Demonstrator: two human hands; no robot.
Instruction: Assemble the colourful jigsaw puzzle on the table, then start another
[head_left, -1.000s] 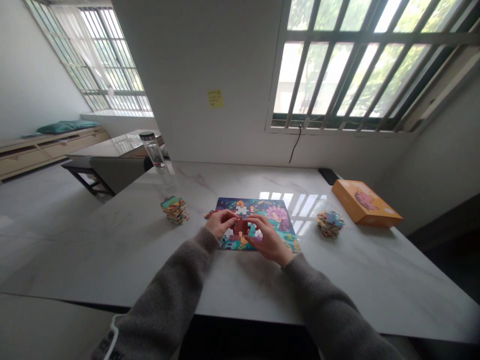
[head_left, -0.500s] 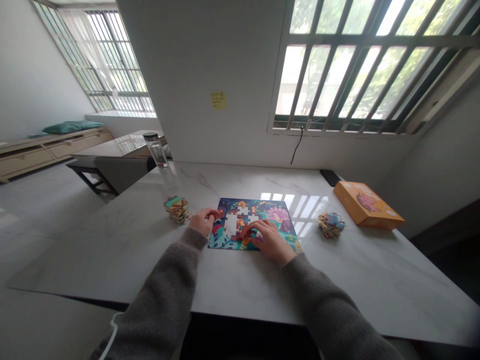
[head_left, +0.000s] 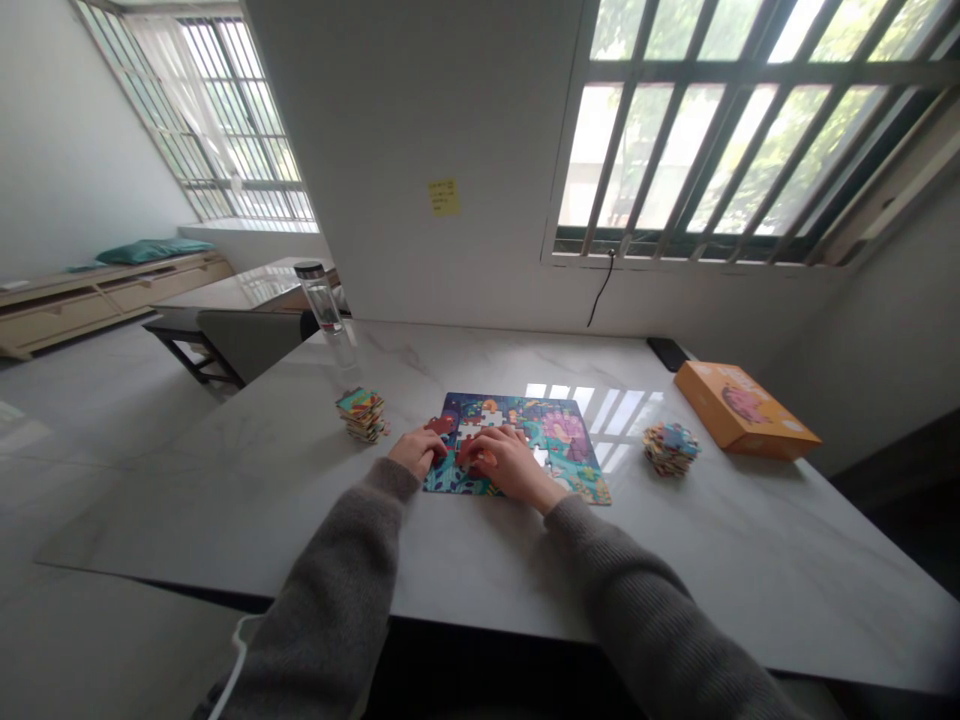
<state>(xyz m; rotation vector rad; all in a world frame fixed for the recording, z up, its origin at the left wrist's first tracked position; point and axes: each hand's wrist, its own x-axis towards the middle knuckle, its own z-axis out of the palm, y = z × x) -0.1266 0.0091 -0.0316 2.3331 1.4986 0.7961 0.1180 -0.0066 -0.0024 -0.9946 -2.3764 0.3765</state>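
The jigsaw puzzle [head_left: 566,440] lies on the table [head_left: 480,570], the left hand [head_left: 418,454] at its left edge, the right hand [head_left: 514,468] over its near half. From here I can't tell whether either grips anything.

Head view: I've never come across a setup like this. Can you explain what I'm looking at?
There is no machine here: these are a person's bare hands, seen from a camera worn on the head, looking forward and down. On the white table lies a puzzle with gaps, between two stacks of pieces, left and right. Farther out are an orange box and a bottle. The left hand is at the puzzle's left edge; the right hand is over it. Whether either holds a piece is unclear.
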